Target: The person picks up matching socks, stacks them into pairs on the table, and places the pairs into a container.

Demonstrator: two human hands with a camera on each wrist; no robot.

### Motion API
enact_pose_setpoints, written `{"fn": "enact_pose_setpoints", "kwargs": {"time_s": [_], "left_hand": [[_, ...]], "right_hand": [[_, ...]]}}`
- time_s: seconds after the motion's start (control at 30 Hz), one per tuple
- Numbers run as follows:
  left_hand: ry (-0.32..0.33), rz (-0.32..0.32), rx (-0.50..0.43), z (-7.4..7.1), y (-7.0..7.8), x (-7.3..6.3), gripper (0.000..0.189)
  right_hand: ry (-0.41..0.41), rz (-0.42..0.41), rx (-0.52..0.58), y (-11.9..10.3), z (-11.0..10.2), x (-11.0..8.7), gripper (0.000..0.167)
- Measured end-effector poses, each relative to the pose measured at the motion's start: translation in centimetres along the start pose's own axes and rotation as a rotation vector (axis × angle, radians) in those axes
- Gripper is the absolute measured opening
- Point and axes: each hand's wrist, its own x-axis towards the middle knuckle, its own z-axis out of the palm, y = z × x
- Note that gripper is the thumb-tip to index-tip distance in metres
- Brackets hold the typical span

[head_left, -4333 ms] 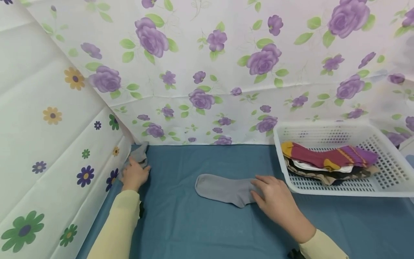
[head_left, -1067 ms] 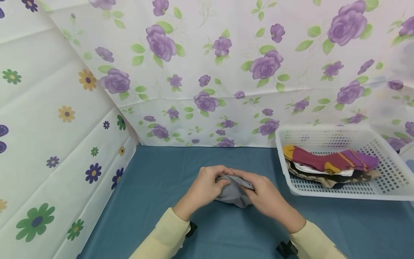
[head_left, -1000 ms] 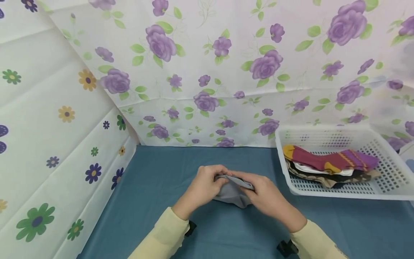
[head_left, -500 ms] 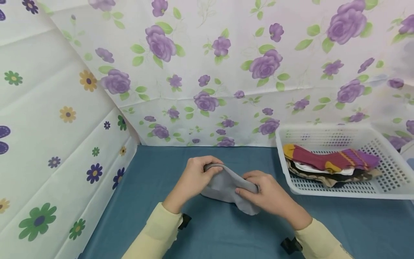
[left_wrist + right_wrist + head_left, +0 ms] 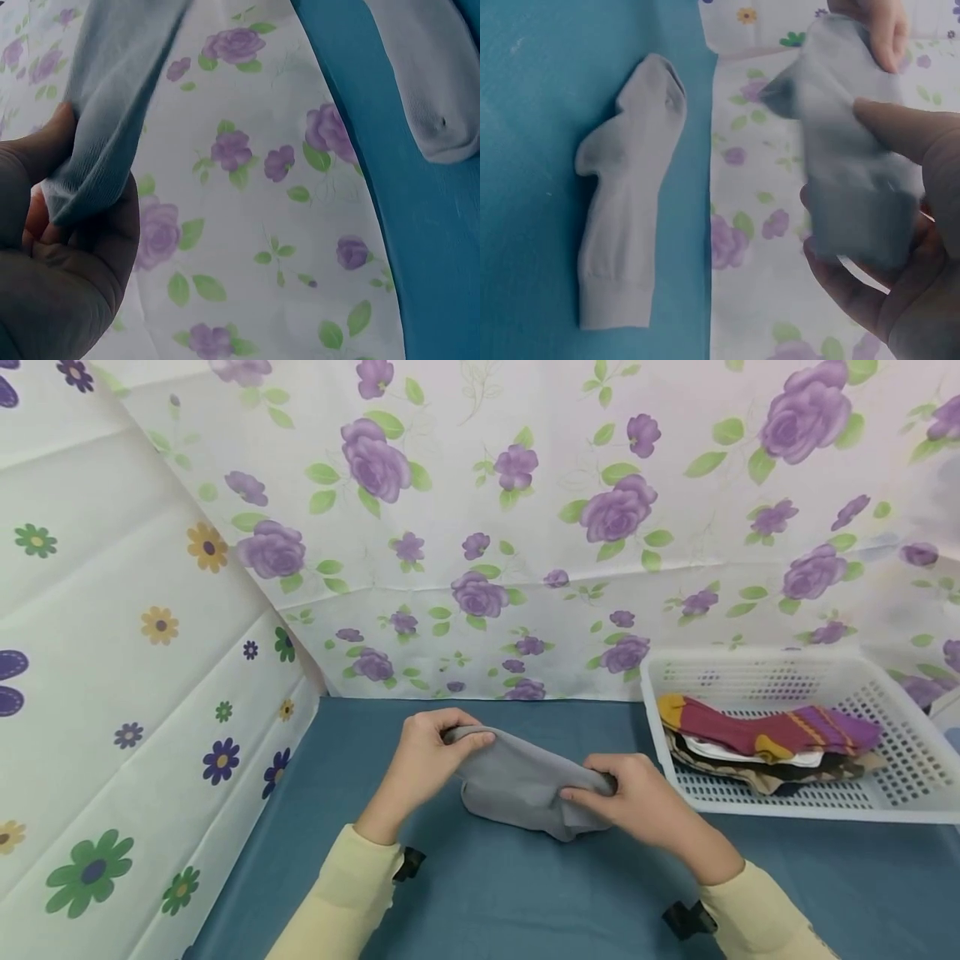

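Between my two hands a grey sock point(image 5: 528, 764) is stretched out, raised off the table. My left hand point(image 5: 423, 756) pinches its toe end point(image 5: 90, 172), thumb on the near side. At the cuff end point(image 5: 862, 214), my right hand point(image 5: 637, 793) grips it between thumb and fingers; this part is blurred in the right wrist view. A second grey sock point(image 5: 622, 202) lies flat on the blue cloth just under the held one. In the head view that lower sock point(image 5: 495, 806) is partly hidden behind the held sock.
At right stands a white plastic basket point(image 5: 900, 777) with a stack of socks, a maroon, yellow and purple sock point(image 5: 750, 731) on top. Blue cloth point(image 5: 525, 902) covers the table. Flowered sheets point(image 5: 480, 527) rise at the back and left.
My left hand has brought a grey sock from the far left to the middle, over the other sock. Both hands have since moved apart, spreading the bunched sock lengthwise.
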Motion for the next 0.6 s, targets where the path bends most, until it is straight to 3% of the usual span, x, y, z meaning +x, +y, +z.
{"fn": "enact_pose_setpoints", "kwargs": {"time_s": [0.23,0.33,0.5,0.6], "left_hand": [[0.109,-0.06,-0.04,-1.2,-0.6,0.0,0.01],[0.111,-0.064,-0.044,-1.6,-1.0,0.0,0.01],[0.106,-0.047,-0.051,-1.7,-1.7,-0.1,0.013],[0.093,-0.069,-0.078,-1.9,-0.9,-0.4,0.015]], "right_hand": [[0.074,0.001,0.0,0.5,-1.2,0.0,0.013],[0.136,0.003,0.007,0.5,-1.5,0.1,0.009],[0.282,-0.006,-0.022,0.3,-1.7,0.1,0.018],[0.37,-0.038,-0.03,0.1,-1.5,0.0,0.017]]}}
